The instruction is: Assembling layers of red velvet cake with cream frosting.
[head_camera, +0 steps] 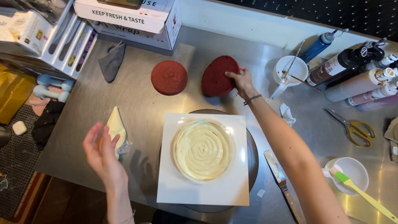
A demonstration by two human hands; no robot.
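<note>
Right hand (241, 81), grip closed on a tilted red cake layer (219, 76), lifts its edge off the bench (137, 99); left hand (101, 151) open, empty, beside the piping bag (117, 129).

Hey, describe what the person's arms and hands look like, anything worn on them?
Both forearms are bare, with no sleeves or gloves showing. The right hand has a thin dark band around its wrist, like a bracelet or hair tie. The left hand shows nothing worn on its fingers or wrist that can be made out; it is slightly blurred, so any small ring would be hard to tell.
</note>
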